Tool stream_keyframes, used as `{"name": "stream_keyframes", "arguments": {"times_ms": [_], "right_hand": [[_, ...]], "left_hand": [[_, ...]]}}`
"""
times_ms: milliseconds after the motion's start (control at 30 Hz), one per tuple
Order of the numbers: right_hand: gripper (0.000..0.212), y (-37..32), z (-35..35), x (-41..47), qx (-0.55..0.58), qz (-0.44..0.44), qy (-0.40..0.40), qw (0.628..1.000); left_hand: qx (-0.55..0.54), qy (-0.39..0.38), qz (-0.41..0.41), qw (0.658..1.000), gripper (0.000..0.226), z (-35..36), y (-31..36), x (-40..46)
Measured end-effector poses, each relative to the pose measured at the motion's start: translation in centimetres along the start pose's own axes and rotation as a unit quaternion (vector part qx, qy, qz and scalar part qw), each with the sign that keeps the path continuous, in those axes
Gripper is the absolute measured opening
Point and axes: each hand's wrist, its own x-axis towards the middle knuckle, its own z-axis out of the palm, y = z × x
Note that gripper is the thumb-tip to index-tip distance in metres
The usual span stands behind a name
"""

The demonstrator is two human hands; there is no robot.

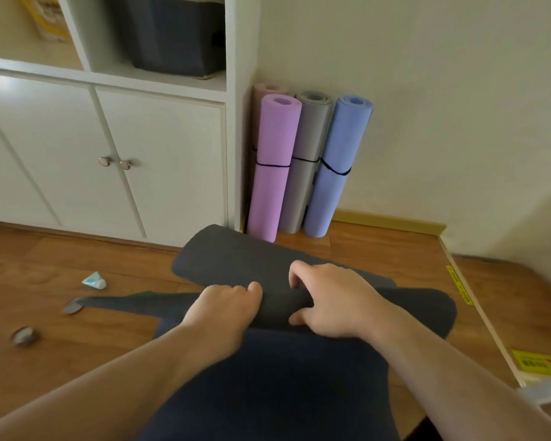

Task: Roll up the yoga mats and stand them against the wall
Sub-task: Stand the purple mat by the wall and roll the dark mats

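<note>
**Rolling a dark mat on a wooden floor**

Gripping a dark grey yoga mat (236,259), a person kneels or bends over a wooden floor (61,259). The mat's far end is curled over into a loose roll whose long axis runs from upper left to lower right, while the flat remainder stretches back toward the viewer. The left hand (226,308) has its fingers curled around the roll's near edge. The right hand (331,300) clasps the roll too, fingers over the top and thumb tucked beneath.

Against the cream wall (427,90), beside a white cabinet (159,154), three rolled mats stand upright, each bound by a thin black band: a pink mat (274,167), a grey mat (309,138) and a blue mat (334,160). Another pinkish roll peeks out behind them.

Yellow labels (535,362) at the right carry writing too blurred to read.
</note>
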Motion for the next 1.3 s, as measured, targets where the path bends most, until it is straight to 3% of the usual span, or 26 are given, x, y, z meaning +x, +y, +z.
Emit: {"name": "stream_keyframes", "arguments": {"times_ms": [100,200,267,333,400,533,633,700,867,967,1100,1200,1300], "right_hand": [[0.067,-0.5,0.9,-1.6,-0.137,-0.015,0.072,0.988],[0.084,-0.5,3.0,-3.0,-0.173,0.027,0.07,0.982],[0.065,-0.3,3.8,-3.5,-0.152,0.04,0.064,0.985],[0.031,0.3,4.1,-3.6,-0.105,0.026,0.035,0.994],[0.005,0.9,4.0,-3.5,-0.037,0.026,-0.018,0.999],[0.015,2.2,2.5,-3.1,0.04,0.06,-0.068,0.995],[0.014,3.4,1.5,-2.8,0.058,0.08,-0.073,0.992],[0.014,3.4,1.4,-2.7,0.065,0.082,-0.103,0.989],[0.019,2.6,2.3,-2.1,-0.011,0.058,-0.094,0.994],[0.02,2.4,2.9,-2.1,-0.133,0.012,0.012,0.991],[0.067,0.8,4.9,-3.0,-0.2,-0.011,0.209,0.957],[0.076,-0.1,6.4,-3.4,-0.164,-0.013,0.239,0.957],[0.061,0.0,7.0,-2.8,-0.151,-0.005,0.222,0.963]], "left_hand": [[-0.014,-0.033,0.019,0.999,0.03,-1.3,0.4,0.2],[-0.067,-0.069,0.05,0.994,0.018,-4.2,-0.1,-0.1],[-0.093,-0.111,0.072,0.987,0.024,-5.4,-0.6,-0.4],[-0.089,-0.112,0.089,0.986,0.02,-5.6,-0.7,-0.7],[-0.055,-0.056,0.103,0.992,0.023,-5.2,-0.1,-0.9],[0.05,0.119,0.081,0.988,0.06,-3.8,1.3,-1.8],[0.084,0.164,0.061,0.981,0.088,-1.7,1.3,-2.9],[0.066,0.14,0.051,0.987,0.095,0.0,1.2,-3.1],[0.03,0.036,0.032,0.998,0.039,0.1,1.6,-2.3],[0.001,-0.013,0.024,1.0,0.025,-0.1,1.5,-1.6],[-0.091,-0.056,0.03,0.994,0.017,-1.6,-0.1,-0.5],[-0.154,-0.119,0.048,0.98,0.015,-3.0,-1.7,-0.1],[-0.187,-0.199,0.071,0.959,0.017,-4.3,-2.3,-0.4]]}}
